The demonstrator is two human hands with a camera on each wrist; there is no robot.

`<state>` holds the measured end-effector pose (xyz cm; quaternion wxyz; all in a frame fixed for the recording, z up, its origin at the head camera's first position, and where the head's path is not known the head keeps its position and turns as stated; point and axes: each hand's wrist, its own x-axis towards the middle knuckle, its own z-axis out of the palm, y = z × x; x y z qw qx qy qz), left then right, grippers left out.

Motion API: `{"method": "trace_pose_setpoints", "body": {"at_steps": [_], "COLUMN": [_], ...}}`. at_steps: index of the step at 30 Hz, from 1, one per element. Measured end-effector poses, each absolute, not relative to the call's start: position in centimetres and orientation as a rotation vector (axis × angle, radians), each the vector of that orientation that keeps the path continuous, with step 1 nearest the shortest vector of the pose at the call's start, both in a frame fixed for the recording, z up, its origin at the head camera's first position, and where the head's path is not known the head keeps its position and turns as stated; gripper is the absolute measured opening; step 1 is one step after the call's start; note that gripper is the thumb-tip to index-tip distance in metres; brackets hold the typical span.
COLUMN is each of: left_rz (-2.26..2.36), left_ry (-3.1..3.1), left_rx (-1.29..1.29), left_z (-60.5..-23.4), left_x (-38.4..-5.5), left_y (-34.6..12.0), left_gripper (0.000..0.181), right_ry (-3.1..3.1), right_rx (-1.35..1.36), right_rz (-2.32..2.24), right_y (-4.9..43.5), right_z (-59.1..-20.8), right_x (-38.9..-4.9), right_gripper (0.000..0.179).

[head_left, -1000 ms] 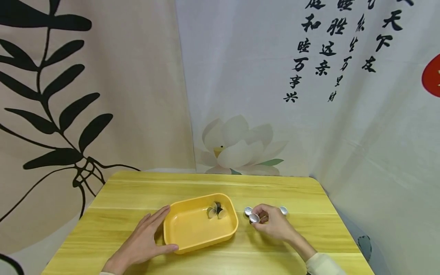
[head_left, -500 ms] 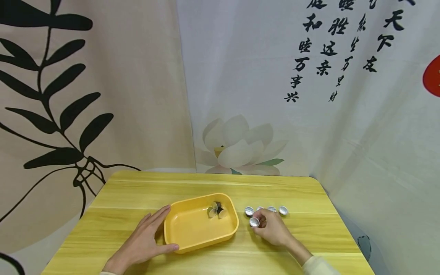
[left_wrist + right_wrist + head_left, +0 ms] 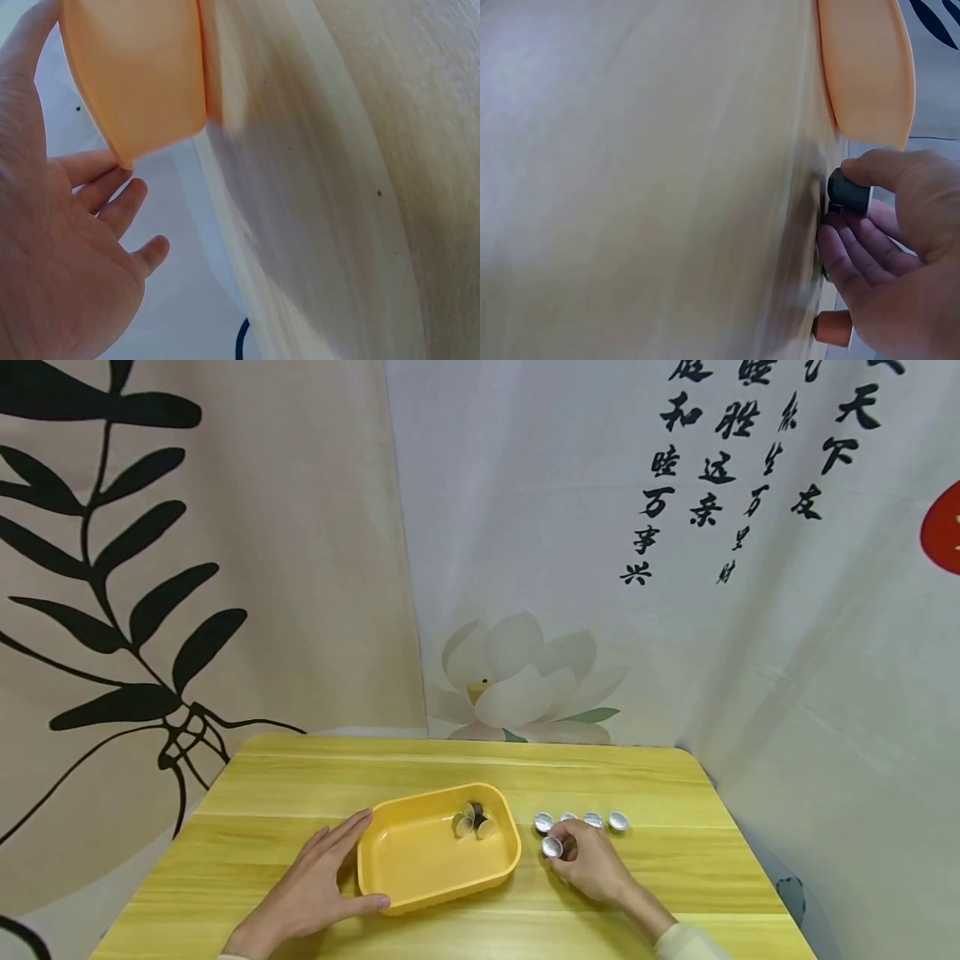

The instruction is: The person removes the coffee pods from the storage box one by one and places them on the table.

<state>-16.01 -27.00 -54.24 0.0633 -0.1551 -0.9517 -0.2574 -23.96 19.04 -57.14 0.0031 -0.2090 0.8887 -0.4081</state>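
Between thumb and fingertips, my right hand (image 3: 594,864) pinches a dark coffee capsule (image 3: 849,193), its silver foil lid (image 3: 552,847) showing in the head view. Just beyond the hand, several foil-lidded capsules (image 3: 618,821) stand in a rough row on the table. One of them is an orange capsule (image 3: 832,328) in the right wrist view, below the fingers. My left hand (image 3: 311,887) rests against the left end of a yellow tray (image 3: 405,906), fingers extended along its side and thumb at the near rim. Several capsules (image 3: 484,828) lie bunched toward the tray's far right corner.
The wood-grain table (image 3: 420,943) carries the tray and capsules. Behind its far edge hangs a pale curtain (image 3: 540,552) with printed leaves, a flower and writing.
My right hand has drawn a little nearer and to the left with its capsule, uncovering more of the row behind it. The left hand and tray stay put.
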Motion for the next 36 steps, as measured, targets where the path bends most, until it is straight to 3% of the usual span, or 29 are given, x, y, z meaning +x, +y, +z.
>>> {"method": "trace_pose_setpoints", "body": {"at_steps": [36], "left_rz": [-0.782], "left_ry": [-2.899], "left_rx": [-0.469], "left_z": [-54.16], "left_x": [-16.10], "left_y": [-27.02], "left_gripper": [0.127], "right_ry": [2.802], "right_rx": [-0.678], "right_rz": [-1.265], "right_y": [19.11], "right_z": [-57.16], "right_x": [-23.64], "right_gripper": [0.036]}}
